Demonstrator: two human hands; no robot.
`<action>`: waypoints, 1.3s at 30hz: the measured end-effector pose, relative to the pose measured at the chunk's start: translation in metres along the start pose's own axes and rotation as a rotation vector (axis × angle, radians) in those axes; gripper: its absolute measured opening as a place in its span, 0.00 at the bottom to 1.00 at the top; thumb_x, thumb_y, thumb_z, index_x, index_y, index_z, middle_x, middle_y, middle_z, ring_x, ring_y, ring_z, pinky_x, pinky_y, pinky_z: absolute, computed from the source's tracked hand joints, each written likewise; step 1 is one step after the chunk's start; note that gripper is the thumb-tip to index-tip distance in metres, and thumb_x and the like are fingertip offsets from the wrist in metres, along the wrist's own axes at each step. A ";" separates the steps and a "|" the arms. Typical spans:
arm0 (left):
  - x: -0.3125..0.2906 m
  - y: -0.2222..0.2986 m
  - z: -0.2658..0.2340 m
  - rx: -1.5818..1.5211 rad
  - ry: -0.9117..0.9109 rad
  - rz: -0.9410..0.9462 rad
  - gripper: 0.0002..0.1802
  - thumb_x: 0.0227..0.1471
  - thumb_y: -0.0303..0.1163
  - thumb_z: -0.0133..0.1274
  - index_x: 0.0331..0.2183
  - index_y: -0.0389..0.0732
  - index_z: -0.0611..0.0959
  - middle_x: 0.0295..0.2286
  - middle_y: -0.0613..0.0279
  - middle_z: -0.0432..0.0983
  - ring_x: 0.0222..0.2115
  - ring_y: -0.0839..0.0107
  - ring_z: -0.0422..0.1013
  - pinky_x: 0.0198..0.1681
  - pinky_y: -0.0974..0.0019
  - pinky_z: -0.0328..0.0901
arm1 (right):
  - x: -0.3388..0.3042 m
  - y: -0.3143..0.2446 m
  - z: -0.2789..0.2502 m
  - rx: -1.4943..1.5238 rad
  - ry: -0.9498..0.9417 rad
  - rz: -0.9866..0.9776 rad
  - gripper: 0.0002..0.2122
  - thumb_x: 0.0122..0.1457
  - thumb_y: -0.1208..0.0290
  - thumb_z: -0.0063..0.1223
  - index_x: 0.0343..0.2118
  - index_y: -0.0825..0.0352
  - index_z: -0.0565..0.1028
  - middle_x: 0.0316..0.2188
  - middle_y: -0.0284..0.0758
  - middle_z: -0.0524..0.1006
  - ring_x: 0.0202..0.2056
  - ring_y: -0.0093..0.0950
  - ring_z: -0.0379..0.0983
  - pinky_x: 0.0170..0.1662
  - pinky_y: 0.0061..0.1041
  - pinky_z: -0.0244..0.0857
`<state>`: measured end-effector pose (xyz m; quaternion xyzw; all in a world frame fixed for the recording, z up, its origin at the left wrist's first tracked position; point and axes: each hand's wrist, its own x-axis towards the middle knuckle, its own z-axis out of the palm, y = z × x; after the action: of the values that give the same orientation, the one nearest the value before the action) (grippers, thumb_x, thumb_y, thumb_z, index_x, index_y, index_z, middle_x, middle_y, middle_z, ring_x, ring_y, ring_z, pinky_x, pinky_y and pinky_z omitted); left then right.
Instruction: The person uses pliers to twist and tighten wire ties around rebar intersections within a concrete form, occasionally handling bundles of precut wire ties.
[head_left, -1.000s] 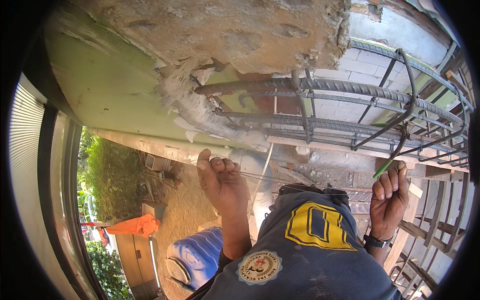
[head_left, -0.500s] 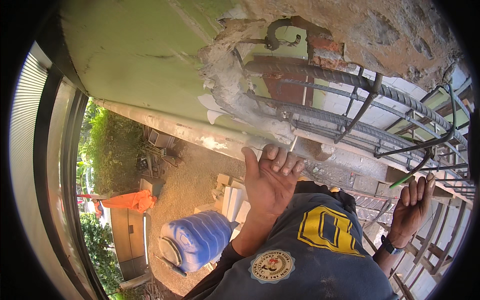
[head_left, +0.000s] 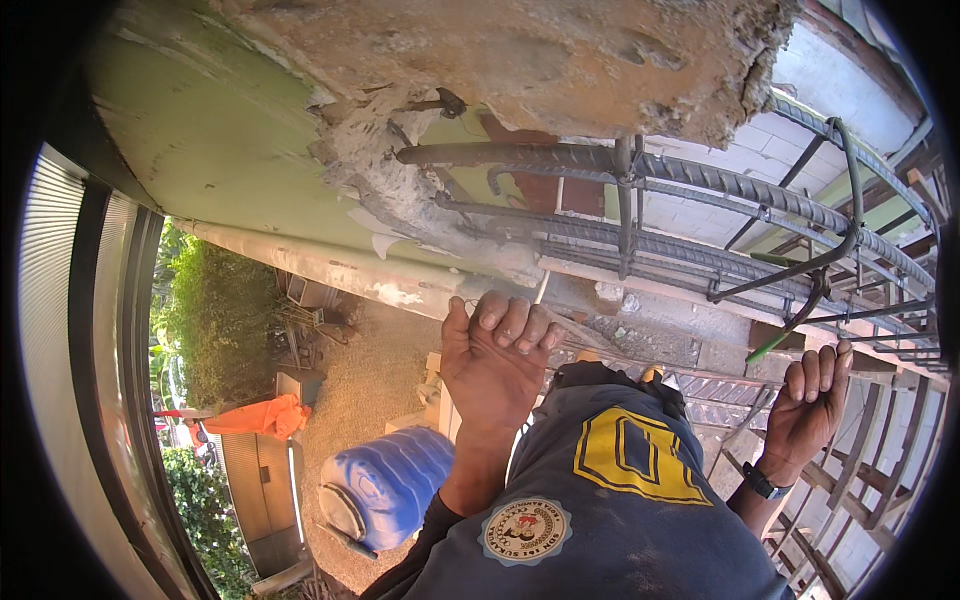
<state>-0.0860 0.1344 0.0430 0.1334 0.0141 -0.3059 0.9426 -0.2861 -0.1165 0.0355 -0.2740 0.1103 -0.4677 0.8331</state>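
Observation:
My left hand is raised palm toward me in the middle, fingers bent and thumb apart, with no held object visible. Behind its fingertips stands a thin white rod; I cannot tell whether they touch. My right hand, wearing a dark wristwatch, is up at the right with slightly bent fingers, its thumb hidden. Just beside it, a green-handled tool hangs by its dark end at the steel bars. Above both hands runs a cage of ribbed rebar tied with stirrups.
Broken concrete overhangs the cage, next to a chipped green wall. Far below stand a blue barrel on gravelly ground and an orange cloth. Wooden framing is at the right, metal sheeting at the left.
The view has shifted, so the overhanging concrete, the rebar and both hands appear farther left. Both hands keep much the same pose.

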 end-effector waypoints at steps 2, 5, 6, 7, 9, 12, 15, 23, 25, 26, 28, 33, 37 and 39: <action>-0.001 -0.006 -0.002 0.065 -0.030 0.078 0.25 0.64 0.55 0.35 0.29 0.43 0.70 0.22 0.69 0.56 0.25 0.72 0.55 0.36 0.64 0.55 | -0.002 -0.001 0.003 -0.034 0.015 0.074 0.10 0.71 0.70 0.36 0.47 0.70 0.67 0.22 0.25 0.55 0.21 0.16 0.50 0.22 0.17 0.51; 0.000 -0.009 0.002 0.254 -0.114 0.170 0.25 0.65 0.55 0.34 0.36 0.41 0.71 0.24 0.69 0.57 0.27 0.74 0.55 0.35 0.65 0.55 | -0.006 0.000 0.018 -0.282 -0.022 0.105 0.09 0.69 0.69 0.41 0.44 0.68 0.68 0.21 0.24 0.56 0.20 0.14 0.50 0.21 0.16 0.49; 0.000 -0.012 0.007 0.335 -0.105 0.176 0.25 0.65 0.54 0.34 0.37 0.41 0.71 0.24 0.69 0.57 0.26 0.74 0.55 0.34 0.66 0.55 | -0.006 -0.002 0.023 -0.373 -0.078 0.135 0.08 0.69 0.69 0.41 0.43 0.68 0.68 0.20 0.24 0.56 0.20 0.14 0.50 0.21 0.16 0.48; 0.000 -0.018 0.015 0.416 -0.098 0.181 0.24 0.66 0.53 0.34 0.37 0.41 0.71 0.23 0.69 0.57 0.25 0.75 0.55 0.33 0.67 0.56 | -0.007 -0.002 0.028 -0.463 -0.134 0.164 0.08 0.68 0.68 0.42 0.42 0.67 0.68 0.20 0.24 0.56 0.20 0.13 0.49 0.21 0.16 0.47; 0.001 -0.031 0.031 0.576 -0.118 0.185 0.22 0.67 0.50 0.35 0.39 0.40 0.71 0.22 0.69 0.57 0.23 0.76 0.55 0.31 0.69 0.56 | -0.006 0.000 0.042 -0.528 -0.204 0.200 0.07 0.68 0.69 0.43 0.41 0.68 0.67 0.19 0.24 0.57 0.19 0.13 0.49 0.21 0.16 0.46; -0.007 -0.047 0.044 0.751 -0.131 0.169 0.17 0.67 0.42 0.37 0.40 0.39 0.73 0.20 0.70 0.58 0.21 0.78 0.56 0.27 0.72 0.57 | -0.008 0.008 0.073 -0.547 -0.320 0.303 0.07 0.68 0.70 0.42 0.39 0.69 0.67 0.19 0.24 0.60 0.19 0.13 0.51 0.22 0.17 0.47; -0.012 -0.061 0.060 0.710 -0.021 0.043 0.13 0.66 0.36 0.41 0.40 0.37 0.74 0.22 0.68 0.63 0.21 0.79 0.59 0.26 0.74 0.59 | -0.013 0.033 0.086 -0.499 -0.441 0.267 0.06 0.68 0.71 0.44 0.41 0.69 0.69 0.28 0.31 0.71 0.28 0.17 0.66 0.33 0.19 0.63; -0.020 -0.081 0.069 0.762 -0.130 -0.077 0.09 0.65 0.34 0.44 0.42 0.38 0.71 0.29 0.65 0.69 0.31 0.79 0.65 0.34 0.71 0.64 | -0.023 0.045 0.105 -0.343 -0.377 0.315 0.06 0.67 0.74 0.45 0.43 0.69 0.70 0.42 0.34 0.72 0.38 0.17 0.69 0.39 0.18 0.67; -0.019 -0.085 0.070 0.827 -0.099 -0.068 0.08 0.64 0.33 0.44 0.42 0.39 0.70 0.31 0.64 0.71 0.34 0.77 0.68 0.38 0.69 0.66 | -0.024 0.051 0.103 -0.347 -0.339 0.230 0.06 0.67 0.74 0.45 0.43 0.69 0.70 0.43 0.35 0.72 0.40 0.18 0.70 0.41 0.19 0.67; -0.018 -0.089 0.074 0.837 -0.073 -0.065 0.08 0.64 0.33 0.45 0.42 0.39 0.70 0.33 0.63 0.72 0.36 0.77 0.69 0.41 0.68 0.66 | -0.024 0.055 0.102 -0.362 -0.324 0.164 0.06 0.67 0.74 0.45 0.43 0.69 0.70 0.43 0.36 0.73 0.41 0.19 0.70 0.43 0.20 0.67; -0.017 -0.092 0.074 0.852 -0.055 -0.070 0.08 0.64 0.33 0.46 0.41 0.39 0.71 0.37 0.62 0.73 0.39 0.76 0.70 0.45 0.67 0.66 | -0.026 0.059 0.102 -0.332 -0.275 0.118 0.06 0.67 0.74 0.45 0.43 0.68 0.69 0.44 0.37 0.74 0.42 0.20 0.71 0.45 0.21 0.67; -0.014 -0.092 0.067 0.843 -0.108 -0.109 0.10 0.64 0.34 0.47 0.42 0.39 0.72 0.39 0.62 0.73 0.41 0.76 0.69 0.49 0.68 0.64 | -0.030 0.064 0.102 -0.235 -0.225 0.175 0.05 0.67 0.74 0.45 0.42 0.68 0.67 0.45 0.39 0.75 0.43 0.21 0.71 0.47 0.22 0.67; -0.007 -0.094 0.067 0.895 -0.171 -0.098 0.13 0.65 0.35 0.46 0.44 0.35 0.71 0.36 0.66 0.72 0.39 0.81 0.66 0.43 0.73 0.63 | -0.026 0.067 0.101 -0.377 -0.241 0.079 0.05 0.66 0.75 0.46 0.41 0.68 0.66 0.44 0.40 0.76 0.43 0.22 0.72 0.47 0.22 0.66; -0.006 -0.094 0.063 0.965 -0.221 -0.057 0.12 0.66 0.35 0.44 0.45 0.36 0.71 0.36 0.68 0.71 0.36 0.83 0.65 0.41 0.75 0.62 | -0.025 0.070 0.095 -0.454 -0.275 0.010 0.05 0.65 0.76 0.47 0.41 0.68 0.66 0.43 0.40 0.77 0.43 0.22 0.72 0.47 0.21 0.66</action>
<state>-0.1495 0.0483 0.0817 0.5209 -0.2254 -0.3157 0.7604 -0.2072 -0.0329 0.0731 -0.5142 0.0997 -0.3852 0.7598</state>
